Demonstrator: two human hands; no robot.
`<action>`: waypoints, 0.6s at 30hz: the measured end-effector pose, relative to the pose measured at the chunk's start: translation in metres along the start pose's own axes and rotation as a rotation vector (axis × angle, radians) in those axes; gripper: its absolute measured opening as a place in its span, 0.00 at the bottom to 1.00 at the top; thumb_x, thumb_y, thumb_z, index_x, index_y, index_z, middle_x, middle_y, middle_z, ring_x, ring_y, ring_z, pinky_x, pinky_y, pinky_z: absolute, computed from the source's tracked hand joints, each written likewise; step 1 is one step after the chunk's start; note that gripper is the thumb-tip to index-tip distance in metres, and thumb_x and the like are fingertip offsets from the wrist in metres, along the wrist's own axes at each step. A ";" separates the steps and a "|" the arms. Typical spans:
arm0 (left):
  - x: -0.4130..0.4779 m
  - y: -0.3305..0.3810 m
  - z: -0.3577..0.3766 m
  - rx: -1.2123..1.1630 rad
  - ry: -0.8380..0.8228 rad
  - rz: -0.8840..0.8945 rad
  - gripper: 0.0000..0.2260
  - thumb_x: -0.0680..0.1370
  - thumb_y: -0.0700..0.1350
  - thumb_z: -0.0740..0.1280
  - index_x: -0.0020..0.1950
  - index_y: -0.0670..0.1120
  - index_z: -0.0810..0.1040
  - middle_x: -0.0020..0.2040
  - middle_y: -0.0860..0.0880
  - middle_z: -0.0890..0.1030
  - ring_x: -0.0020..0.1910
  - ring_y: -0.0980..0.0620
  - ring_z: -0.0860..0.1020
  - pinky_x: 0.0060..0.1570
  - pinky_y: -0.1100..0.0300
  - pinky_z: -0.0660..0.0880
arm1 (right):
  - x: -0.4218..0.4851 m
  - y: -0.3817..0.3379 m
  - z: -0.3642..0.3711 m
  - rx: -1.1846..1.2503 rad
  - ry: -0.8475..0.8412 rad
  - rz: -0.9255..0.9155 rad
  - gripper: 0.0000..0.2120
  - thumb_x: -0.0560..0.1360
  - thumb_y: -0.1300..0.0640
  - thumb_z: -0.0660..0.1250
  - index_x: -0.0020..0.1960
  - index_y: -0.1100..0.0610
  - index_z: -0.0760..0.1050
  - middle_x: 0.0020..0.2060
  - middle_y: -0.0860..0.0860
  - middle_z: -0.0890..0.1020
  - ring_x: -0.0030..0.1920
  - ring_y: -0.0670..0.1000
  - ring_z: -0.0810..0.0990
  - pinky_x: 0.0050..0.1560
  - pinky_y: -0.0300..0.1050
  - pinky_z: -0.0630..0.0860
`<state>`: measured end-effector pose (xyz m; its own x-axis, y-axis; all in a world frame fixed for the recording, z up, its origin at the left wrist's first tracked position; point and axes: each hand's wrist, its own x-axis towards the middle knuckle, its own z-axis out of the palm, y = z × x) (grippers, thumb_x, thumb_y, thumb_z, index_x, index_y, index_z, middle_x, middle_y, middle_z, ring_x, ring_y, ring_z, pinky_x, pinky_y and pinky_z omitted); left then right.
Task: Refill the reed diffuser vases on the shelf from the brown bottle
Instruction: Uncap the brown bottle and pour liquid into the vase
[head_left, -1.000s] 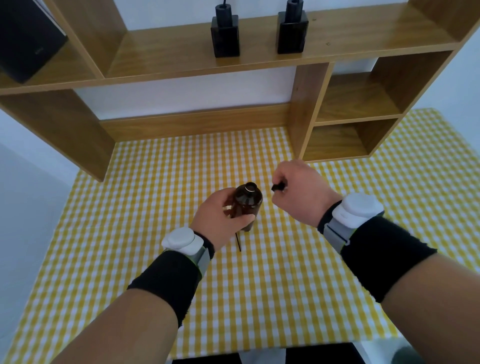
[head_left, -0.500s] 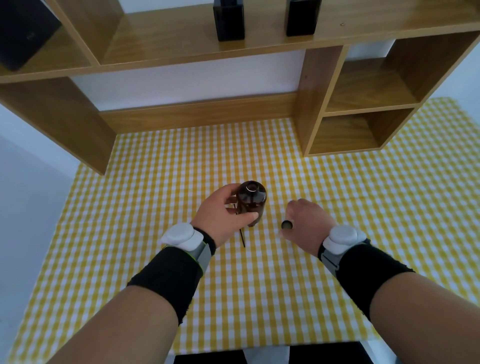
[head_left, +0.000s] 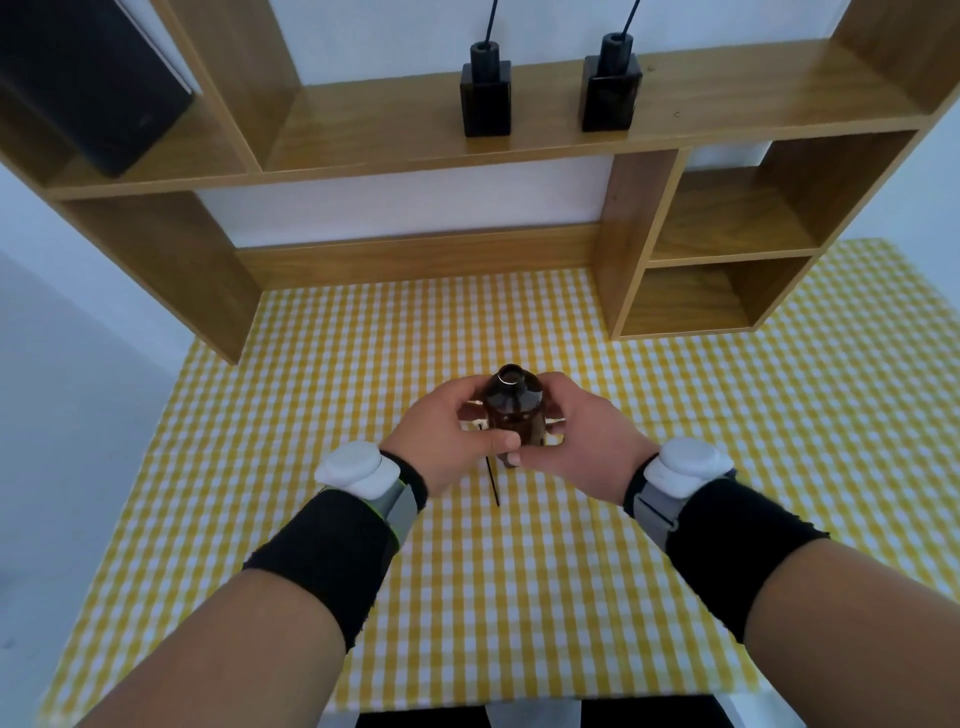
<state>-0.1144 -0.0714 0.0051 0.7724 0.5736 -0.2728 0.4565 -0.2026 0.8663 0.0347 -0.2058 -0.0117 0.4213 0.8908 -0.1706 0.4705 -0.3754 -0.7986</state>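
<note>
A yellow-and-white checked cloth (head_left: 519, 597) covers the table and fills most of the view. At its far edge stands a wooden shelf (head_left: 395, 130) with a long upper board, open cubbies at the right and a compartment at the upper left that holds a black box (head_left: 93, 88), tilted against the divider.

Two bare forearms reach in from the bottom edge, each with a black band (head_left: 322, 561) near the wrist and a white tracker (head_left: 356, 467) strapped just beyond it.

The left hand (head_left: 447, 441) and right hand (head_left: 582, 441) meet over the middle of the cloth, well short of the shelf. Both grip the bottle (head_left: 513, 410): the fingers of each curl round its sides from opposite directions and the thumbs lie across its near face, their tips almost touching. The bottle is brown glass, roughly upright, its mouth open and facing the camera. Whether its base rests on the cloth cannot be told, as the hands hide it.

On the upper board, side by side but apart, stand the left vase (head_left: 485, 104) and the right vase (head_left: 610, 96), both square, black and narrow-necked. One thin dark reed (head_left: 489, 21) rises from each neck and runs out of the top of the view.

A thin black stick (head_left: 492, 483) lies on the cloth below the hands, its far end hidden by them
</note>
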 end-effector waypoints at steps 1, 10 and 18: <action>0.000 0.000 -0.003 0.004 -0.009 0.008 0.26 0.72 0.47 0.78 0.66 0.60 0.75 0.61 0.60 0.79 0.61 0.63 0.76 0.61 0.59 0.72 | -0.001 -0.003 0.001 0.021 0.002 -0.010 0.34 0.68 0.45 0.78 0.68 0.41 0.65 0.57 0.38 0.79 0.59 0.41 0.78 0.61 0.45 0.78; -0.016 -0.029 -0.029 -0.002 0.092 -0.013 0.29 0.72 0.52 0.77 0.71 0.59 0.72 0.61 0.61 0.79 0.63 0.64 0.75 0.57 0.66 0.74 | 0.004 -0.011 0.018 -0.033 0.037 -0.051 0.30 0.67 0.46 0.76 0.64 0.41 0.67 0.57 0.40 0.77 0.56 0.44 0.78 0.57 0.47 0.79; -0.033 -0.048 -0.033 0.282 0.243 0.281 0.19 0.73 0.63 0.68 0.62 0.63 0.73 0.67 0.58 0.68 0.69 0.55 0.68 0.65 0.50 0.73 | 0.007 -0.012 0.028 -0.124 0.011 -0.018 0.27 0.71 0.50 0.75 0.66 0.44 0.66 0.52 0.41 0.79 0.49 0.44 0.79 0.48 0.41 0.78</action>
<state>-0.1765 -0.0544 -0.0135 0.7726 0.6283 0.0912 0.3728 -0.5653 0.7358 0.0100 -0.1883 -0.0195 0.4203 0.8949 -0.1500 0.5698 -0.3889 -0.7240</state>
